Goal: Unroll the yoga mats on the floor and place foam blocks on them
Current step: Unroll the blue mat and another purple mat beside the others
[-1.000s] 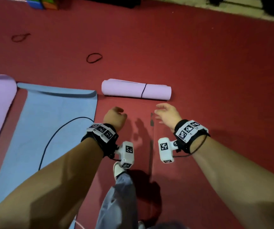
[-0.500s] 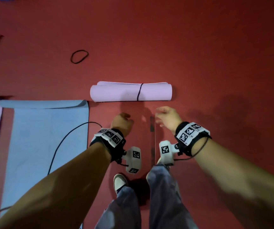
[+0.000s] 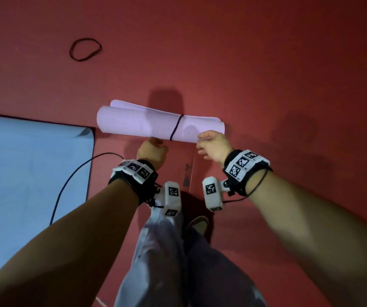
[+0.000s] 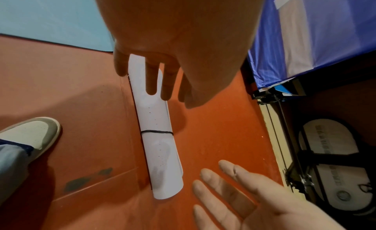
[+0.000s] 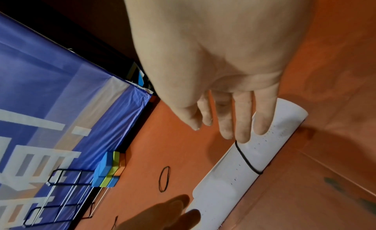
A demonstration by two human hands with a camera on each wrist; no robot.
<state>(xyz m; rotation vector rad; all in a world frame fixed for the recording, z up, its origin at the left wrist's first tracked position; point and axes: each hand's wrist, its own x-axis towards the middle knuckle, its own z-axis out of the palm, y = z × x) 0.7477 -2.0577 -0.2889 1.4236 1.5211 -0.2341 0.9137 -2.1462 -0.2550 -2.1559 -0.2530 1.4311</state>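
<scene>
A rolled lilac yoga mat (image 3: 142, 126) lies across the red floor, bound by a black elastic band (image 3: 176, 128). My left hand (image 3: 152, 149) reaches its near side left of the band, and in the left wrist view its straight fingers (image 4: 151, 79) lie over the roll (image 4: 156, 137). My right hand (image 3: 210, 144) is at the roll's right end, fingers (image 5: 242, 122) stretched over the mat (image 5: 230, 178) beside the band (image 5: 247, 159). Neither hand grips anything; contact is unclear. Stacked blue, green and orange foam blocks (image 5: 109, 169) stand by a blue banner.
An unrolled blue mat (image 3: 23, 173) lies flat at the left with a black cable (image 3: 72, 176) across its corner. A loose black elastic loop (image 3: 85, 49) lies on the floor beyond the roll. My legs and a shoe (image 3: 197, 224) are just behind my hands. A wire rack (image 5: 61, 193) stands near the blocks.
I have moved closer and both hands have gone forward to the roll's near side, the right one now over its right end. The roll still lies bound.
</scene>
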